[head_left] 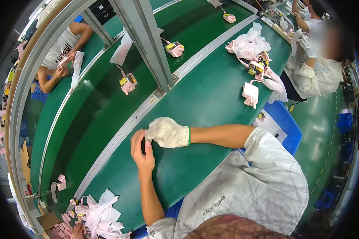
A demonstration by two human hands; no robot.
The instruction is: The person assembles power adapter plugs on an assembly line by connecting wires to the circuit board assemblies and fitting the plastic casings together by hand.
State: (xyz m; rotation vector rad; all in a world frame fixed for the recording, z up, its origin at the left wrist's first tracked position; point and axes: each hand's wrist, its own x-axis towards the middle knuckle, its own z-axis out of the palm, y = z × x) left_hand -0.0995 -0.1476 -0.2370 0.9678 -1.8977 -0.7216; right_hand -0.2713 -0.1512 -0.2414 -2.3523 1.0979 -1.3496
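Note:
My left hand (143,156) is bare and held over the green work surface, with its thumb and curled fingers meeting the fingertips of my right hand. A white knit glove with a green cuff covers my right hand (168,133), whose fingers are bent and pressed together. Between the two sets of fingertips, a small greyish patch shows; whether it is part of the glove or a separate piece, I cannot make out. Both hands are close to the metal rail (119,131). To their right lies a pale pink device with a white face (250,94).
Pink devices with thin wrapping (249,46) are heaped at upper right, with another pile (99,215) at lower left. Beyond the rail, several devices rest on a green belt (95,107). A metal post (143,44) rises there. A blue bin (285,123) and co-workers are nearby.

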